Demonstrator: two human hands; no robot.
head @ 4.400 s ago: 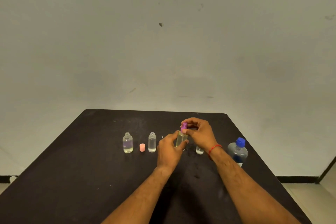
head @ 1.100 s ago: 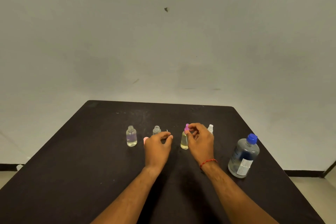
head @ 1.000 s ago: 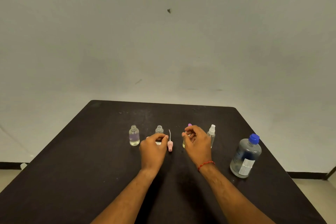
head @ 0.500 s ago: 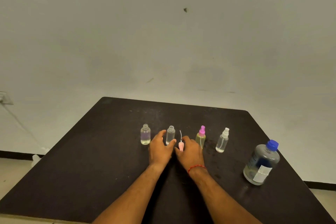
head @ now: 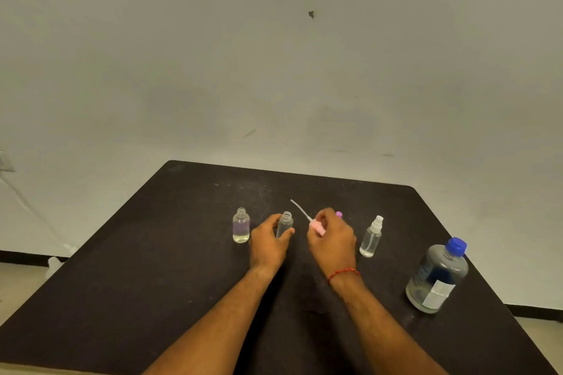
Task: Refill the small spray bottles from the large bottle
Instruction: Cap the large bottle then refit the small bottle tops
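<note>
On the black table (head: 152, 283) my left hand (head: 268, 243) grips an uncapped clear small bottle (head: 285, 224) that stands upright. My right hand (head: 333, 239) holds a pink spray head (head: 316, 227) lifted off the table, its thin dip tube pointing up and left. Behind that hand only the purple cap (head: 338, 214) of another small bottle shows. An uncapped round bottle (head: 241, 225) stands at the left. A small bottle with a white sprayer (head: 371, 237) stands to the right. The large clear bottle with a blue cap (head: 438, 277) stands near the right edge.
A plain grey wall rises behind the table. The floor shows past the left and right table edges, with a white object (head: 56, 262) on the floor at the left.
My right hand has picked up the pink spray head from the table and raised it. My left hand has closed around the uncapped clear bottle. The purple-capped bottle stands released.
</note>
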